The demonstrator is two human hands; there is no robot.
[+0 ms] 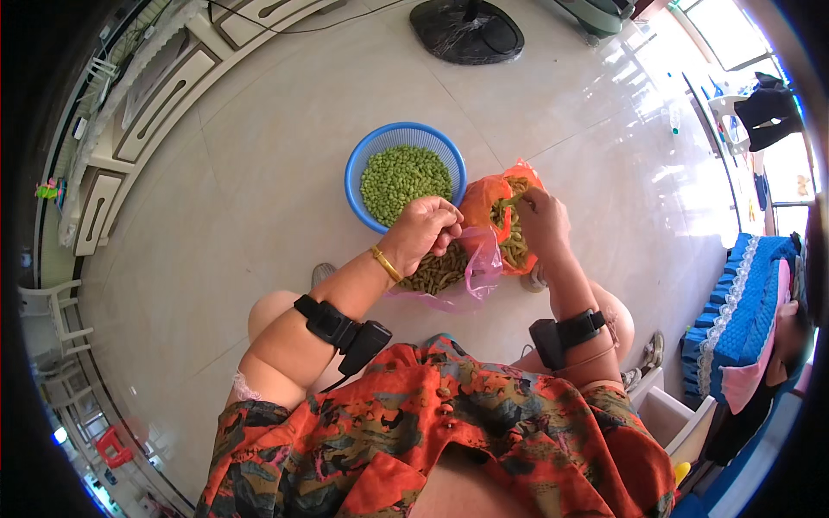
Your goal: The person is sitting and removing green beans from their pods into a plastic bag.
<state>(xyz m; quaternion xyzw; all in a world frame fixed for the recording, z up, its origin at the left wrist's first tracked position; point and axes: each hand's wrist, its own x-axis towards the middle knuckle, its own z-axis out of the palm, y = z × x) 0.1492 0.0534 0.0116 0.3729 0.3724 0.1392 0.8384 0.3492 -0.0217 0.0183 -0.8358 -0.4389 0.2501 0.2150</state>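
Observation:
My right hand (544,220) pinches a green bean pod (511,199) over an orange plastic bag (482,197) of pods. To its left my left hand (427,230) is raised with its fingers curled together; whether something small is between the fingertips cannot be made out. Just beyond that hand stands a round blue plastic basket (353,188), holding many shelled green beans (405,178). Under my left hand a pinkish clear plastic bag (484,262) lies on the floor with brownish pods (437,272) in it, partly hidden by the hand.
A tiled floor (291,162) lies around the basket and bags. A black stand base (466,32) is at the top. Drawers (165,103) line the left, near a cable (311,31). At right are a blue quilted cover (732,311) and an open white drawer (670,414).

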